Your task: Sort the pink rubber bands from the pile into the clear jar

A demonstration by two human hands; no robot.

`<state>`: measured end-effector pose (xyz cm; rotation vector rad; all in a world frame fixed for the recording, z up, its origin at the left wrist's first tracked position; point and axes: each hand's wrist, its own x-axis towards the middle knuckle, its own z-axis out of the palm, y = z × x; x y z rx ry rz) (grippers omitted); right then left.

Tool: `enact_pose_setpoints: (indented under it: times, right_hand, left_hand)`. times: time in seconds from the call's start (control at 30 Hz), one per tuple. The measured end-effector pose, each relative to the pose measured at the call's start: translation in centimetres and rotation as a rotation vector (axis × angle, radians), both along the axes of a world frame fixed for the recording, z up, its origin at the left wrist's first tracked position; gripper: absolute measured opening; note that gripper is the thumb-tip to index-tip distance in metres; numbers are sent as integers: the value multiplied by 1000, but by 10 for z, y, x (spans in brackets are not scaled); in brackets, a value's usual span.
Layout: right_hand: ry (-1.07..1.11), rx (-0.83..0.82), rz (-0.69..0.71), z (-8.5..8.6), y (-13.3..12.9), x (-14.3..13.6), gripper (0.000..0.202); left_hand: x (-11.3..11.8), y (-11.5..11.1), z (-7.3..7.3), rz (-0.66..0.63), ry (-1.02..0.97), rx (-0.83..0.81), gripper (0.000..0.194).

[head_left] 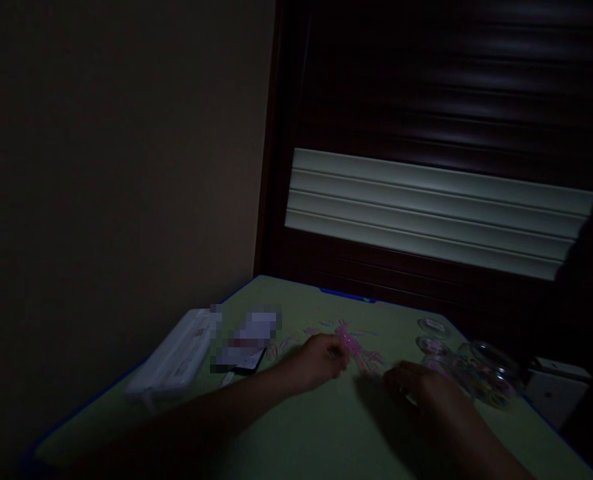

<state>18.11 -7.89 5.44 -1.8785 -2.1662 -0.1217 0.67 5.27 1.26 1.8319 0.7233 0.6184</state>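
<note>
In the dim head view my left hand (319, 362) is over the middle of the table, its fingers curled closed. Right at its fingertips lies a bright pink item (347, 339), perhaps a small bundle; I cannot tell whether the fingers grip it. Pale pink loops (372, 361), like thin bands, lie just right of it, between my hands. My right hand (424, 390) hovers to the right with thumb and fingers pinched together; what is in them, if anything, is too dark to see. More thin pale loops (281, 345) are scattered left of and behind my left hand.
A clear jar of colourful bands (494, 377) lies at the right, with small round containers (432, 345) beside it. A phone (249, 340) and a long white case (174, 353) lie at the left of the green table (296, 440). A white box (556, 390) stands beyond the right edge.
</note>
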Motion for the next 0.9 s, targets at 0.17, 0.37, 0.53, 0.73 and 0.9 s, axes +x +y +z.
enact_pose_setpoints:
  times: [0.17,0.37,0.53,0.73,0.9]
  right_hand:
    - [-7,7,5,-2,1,1,24]
    - [0,-9,3,-2,-1,-2,25]
    - [-2,15,3,-3,-1,-2,26]
    - [15,-15,11,0,-1,-2,25]
    - [5,12,6,1,-1,-4,25]
  left_hand:
    - [-24,17,14,128,311,561,17]
    - [-31,23,20,150,581,899,28]
    - [-32,24,18,98,661,1034,26]
    - [-30,17,14,25,700,1135,27]
    - [-27,12,14,12,742,1180,24]
